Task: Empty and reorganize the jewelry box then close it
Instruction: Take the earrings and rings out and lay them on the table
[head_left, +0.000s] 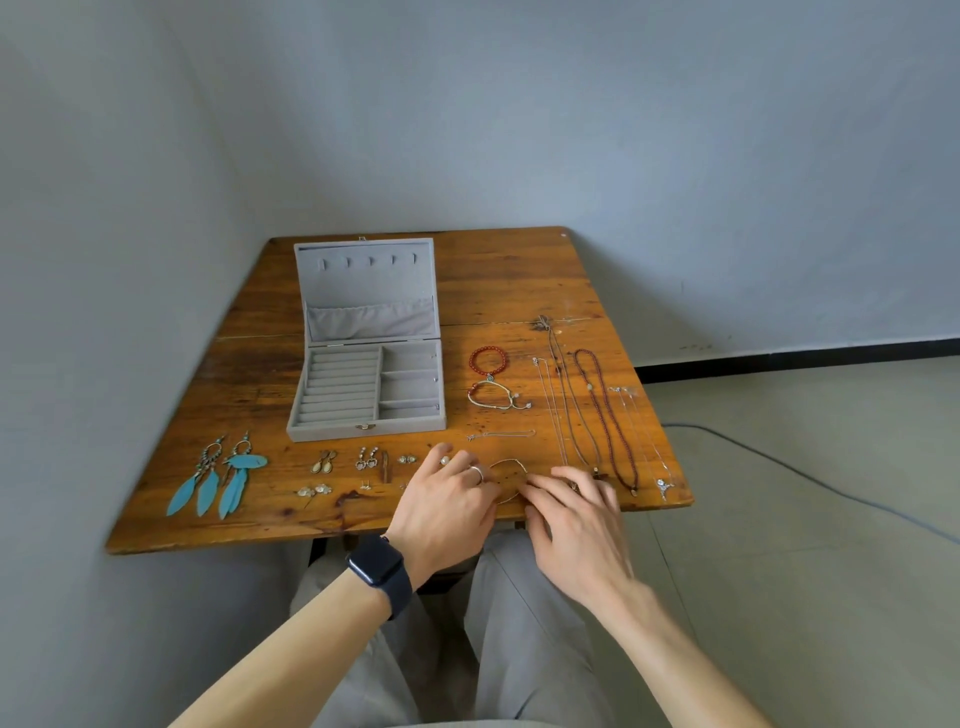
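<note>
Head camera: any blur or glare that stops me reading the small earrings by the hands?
Head view: soft, even light, no hard shadows; a mild sheen on the table right of the jewelry box, no washout; wide-angle bending at the edges; feather earrings read clearly, small earrings by the left hand too tiny for detail.

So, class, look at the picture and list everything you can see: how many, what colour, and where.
table: one, brown wood, by the wall
jewelry box: one, grey, open, empty, table's rear left
feather earrings: two, turquoise, front left
small earrings: several, silvery, before the box
bead bracelet: one, red, right of box
cord bracelet: one, pale, beside the bead bracelet
bangle: one, thin, between the hands
necklaces: about four, silver, grey, dark red, right side
cable: one, grey, floor right
watch: one, black, left wrist
left hand: fingers at the bangle
right hand: fingertips at the bangle
</note>
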